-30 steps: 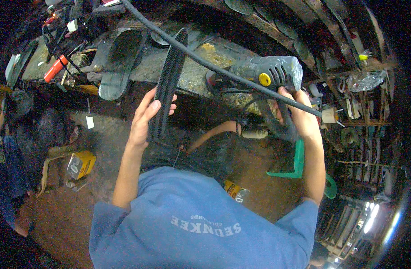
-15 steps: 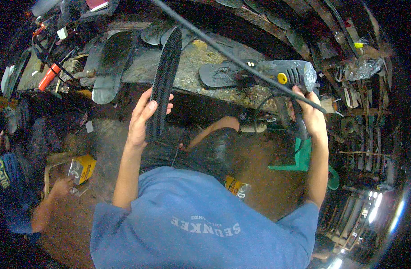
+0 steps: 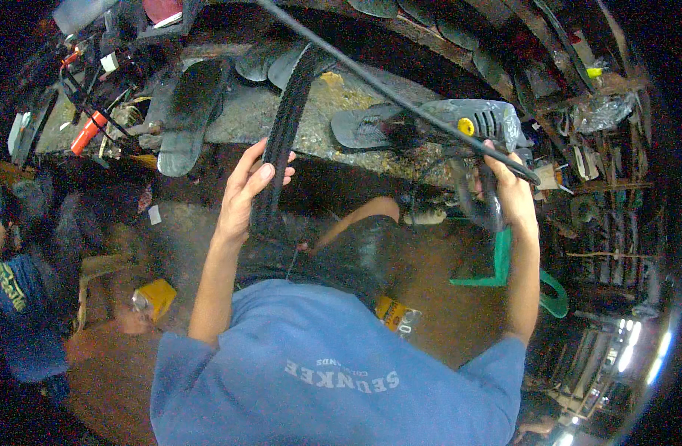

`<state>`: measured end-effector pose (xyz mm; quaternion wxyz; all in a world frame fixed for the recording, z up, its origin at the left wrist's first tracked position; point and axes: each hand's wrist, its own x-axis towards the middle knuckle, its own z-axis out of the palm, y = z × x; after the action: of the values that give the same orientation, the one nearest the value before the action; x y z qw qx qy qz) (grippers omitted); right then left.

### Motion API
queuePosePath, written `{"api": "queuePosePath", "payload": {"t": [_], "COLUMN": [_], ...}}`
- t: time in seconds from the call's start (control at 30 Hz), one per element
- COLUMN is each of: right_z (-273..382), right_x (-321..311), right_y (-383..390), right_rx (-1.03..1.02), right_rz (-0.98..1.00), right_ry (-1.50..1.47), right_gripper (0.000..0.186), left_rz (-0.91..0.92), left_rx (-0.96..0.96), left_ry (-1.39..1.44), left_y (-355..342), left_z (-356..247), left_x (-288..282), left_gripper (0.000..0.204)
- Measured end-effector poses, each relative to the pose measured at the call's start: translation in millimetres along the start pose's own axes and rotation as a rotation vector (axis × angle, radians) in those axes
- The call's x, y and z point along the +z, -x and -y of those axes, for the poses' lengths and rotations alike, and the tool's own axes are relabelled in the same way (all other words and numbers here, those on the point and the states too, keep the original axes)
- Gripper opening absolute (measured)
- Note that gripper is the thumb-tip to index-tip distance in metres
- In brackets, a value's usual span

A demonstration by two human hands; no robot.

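Observation:
My left hand (image 3: 246, 195) is closed around a black shoe sole (image 3: 287, 111) with a ridged tread, held on edge and tilted, its top leaning right. My right hand (image 3: 510, 182) grips a grey hot-air gun (image 3: 478, 123) with a yellow knob and side vents; its front end points left. Some of the right fingers are hidden behind the tool. Another flat dark sole (image 3: 359, 128) lies on the bench by the gun's front end, well apart from the sole in my left hand.
A worn workbench (image 3: 333, 93) runs across, with a dark sole (image 3: 188, 119) and an orange tool (image 3: 89, 132) on it. A black cable (image 3: 356, 67) crosses above. At left another person's hand (image 3: 133, 321) is by a yellow can (image 3: 156, 299). A green chair (image 3: 497, 260) stands right.
The sole in my left hand has shifted slightly right and tilted more. The hot-air gun has barely moved. At left, the yellow can beside the other person's hand has moved and turned.

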<state>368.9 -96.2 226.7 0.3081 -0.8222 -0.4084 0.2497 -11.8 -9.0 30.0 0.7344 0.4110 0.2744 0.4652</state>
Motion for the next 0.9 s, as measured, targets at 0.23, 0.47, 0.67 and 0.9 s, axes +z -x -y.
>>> {"api": "queuePosePath", "payload": {"t": [0.23, 0.47, 0.67, 0.9], "right_z": [10, 0, -34, -67], "right_x": [11, -1, -15, -6], "right_y": [13, 57, 95, 127], "right_rx": [-0.092, -0.065, -0.034, -0.227], "right_rz": [0.085, -0.051, -0.350, -0.500], "right_ry": [-0.076, -0.136, -0.139, -0.287], "right_gripper": [0.043, 0.039, 0.050, 0.062], "left_rz": [0.012, 0.056, 0.144, 0.447], "left_rx": [0.037, 0.116, 0.690, 0.504], "left_ry": [-0.033, -0.232, -0.735, -1.457], "left_y": [-3, -31, -101, -159], "left_z": [-8, -37, -41, 26], "left_x": [9, 29, 81, 110], "left_gripper": [0.063, 0.060, 0.064, 0.075]}}
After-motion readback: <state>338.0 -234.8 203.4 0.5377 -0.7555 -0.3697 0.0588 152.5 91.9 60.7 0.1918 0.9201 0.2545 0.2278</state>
